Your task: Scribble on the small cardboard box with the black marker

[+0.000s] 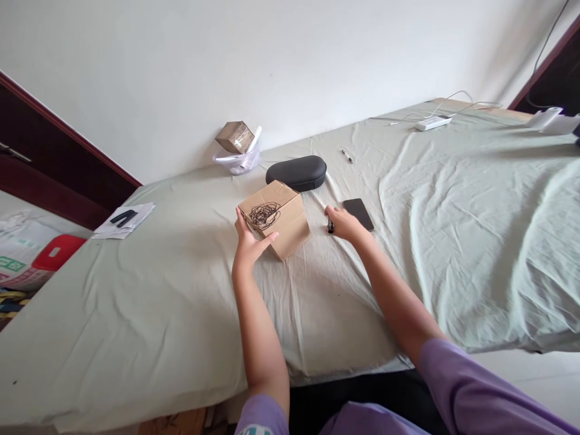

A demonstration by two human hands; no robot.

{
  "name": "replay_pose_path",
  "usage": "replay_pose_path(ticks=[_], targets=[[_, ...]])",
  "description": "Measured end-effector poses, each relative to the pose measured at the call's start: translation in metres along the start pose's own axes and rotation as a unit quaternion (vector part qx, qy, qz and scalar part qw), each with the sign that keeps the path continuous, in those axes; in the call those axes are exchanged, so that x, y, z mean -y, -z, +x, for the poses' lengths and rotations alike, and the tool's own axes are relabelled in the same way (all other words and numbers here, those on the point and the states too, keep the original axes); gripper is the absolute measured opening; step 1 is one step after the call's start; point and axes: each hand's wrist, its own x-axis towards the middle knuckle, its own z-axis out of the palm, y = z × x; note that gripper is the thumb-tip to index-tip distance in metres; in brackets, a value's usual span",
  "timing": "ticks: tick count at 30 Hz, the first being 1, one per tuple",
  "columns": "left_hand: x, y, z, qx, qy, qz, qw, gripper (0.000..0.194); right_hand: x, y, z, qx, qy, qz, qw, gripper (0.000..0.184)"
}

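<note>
A brown cardboard box [290,217] with black scribbles on its top stands tilted toward me in the middle of the cloth-covered table. My left hand [248,244] grips its near left side, fingers at the left edge and thumb along the front. To the right of the box, my right hand [343,223] is closed around a small black object [330,226]; most of it is hidden in the fingers, and I cannot make out its kind. Just beyond that hand lies a flat dark rectangular item [360,212]. A black oval hard case [296,172] sits right behind the box.
By the wall, a smaller taped box [235,138] rests on a pale plastic bag [239,160]. A pen [347,156] lies farther back. At left are papers [136,222] with a black item [123,218]. A white power strip [433,123] with cables lies at far right.
</note>
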Motion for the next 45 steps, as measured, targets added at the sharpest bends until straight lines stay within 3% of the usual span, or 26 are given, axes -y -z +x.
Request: replay_pose_path(ticks=[2, 5, 7, 9, 10, 12, 14, 16, 18, 21, 23, 26, 29, 34, 38, 41, 45], targets=[[-0.018, 0.008, -0.006, -0.010, -0.015, 0.040, 0.999, 0.149, -0.003, -0.024, 0.002, 0.008, -0.021, 0.006, 1.000, 0.029], [-0.047, 0.017, -0.014, -0.092, -0.124, 0.056, 0.986, 0.126, -0.007, -0.040, 0.006, 0.012, -0.019, 0.056, 0.998, 0.019], [-0.063, 0.016, -0.018, -0.189, -0.232, 0.040, 0.953, 0.094, -0.006, -0.035, 0.010, 0.025, 0.011, 0.117, 0.993, 0.021], [-0.077, 0.008, -0.021, -0.269, -0.339, 0.017, 0.901, 0.044, 0.001, -0.021, 0.012, 0.033, 0.049, 0.184, 0.981, 0.025], [-0.084, 0.002, -0.023, -0.282, -0.376, 0.007, 0.883, 0.023, 0.007, -0.012, 0.011, 0.032, 0.074, 0.238, 0.968, 0.026], [-0.097, -0.011, -0.027, -0.240, -0.387, 0.010, 0.891, 0.008, 0.026, 0.007, 0.005, 0.023, 0.133, 0.379, 0.915, 0.030], [-0.108, -0.022, -0.031, -0.172, -0.353, 0.023, 0.919, 0.020, 0.048, 0.025, -0.007, 0.023, 0.193, 0.502, 0.843, 0.039], [-0.116, -0.029, -0.033, -0.114, -0.346, 0.037, 0.930, 0.029, 0.070, 0.039, -0.023, 0.029, 0.224, 0.528, 0.819, 0.038], [-0.121, -0.033, -0.035, -0.080, -0.375, 0.039, 0.923, 0.026, 0.088, 0.048, -0.038, 0.040, 0.240, 0.529, 0.813, 0.037], [-0.121, -0.035, -0.035, -0.074, -0.400, 0.016, 0.913, 0.018, 0.106, 0.054, -0.054, 0.037, 0.246, 0.509, 0.824, 0.033], [-0.118, -0.034, -0.034, -0.086, -0.371, -0.022, 0.924, 0.015, 0.111, 0.057, -0.059, -0.011, 0.237, 0.499, 0.834, 0.027], [-0.112, -0.030, -0.033, -0.105, -0.289, -0.105, 0.946, 0.017, 0.112, 0.064, -0.062, -0.071, 0.204, 0.522, 0.825, 0.034], [-0.108, -0.027, -0.032, -0.098, -0.249, -0.151, 0.952, 0.020, 0.113, 0.069, -0.063, -0.032, 0.167, 0.550, 0.817, 0.032], [-0.113, -0.029, -0.036, -0.043, -0.242, -0.152, 0.957, 0.021, 0.117, 0.067, -0.062, -0.003, 0.144, 0.587, 0.796, 0.021], [-0.119, -0.038, -0.039, -0.014, -0.271, -0.158, 0.949, 0.020, 0.118, 0.062, -0.061, -0.004, 0.122, 0.573, 0.810, 0.016], [-0.121, -0.045, -0.040, 0.013, -0.273, -0.170, 0.947, 0.022, 0.120, 0.058, -0.062, 0.004, 0.124, 0.574, 0.809, 0.019], [-0.121, -0.050, -0.039, 0.025, -0.252, -0.159, 0.954, 0.031, 0.119, 0.051, -0.056, 0.060, 0.137, 0.609, 0.779, 0.029]])
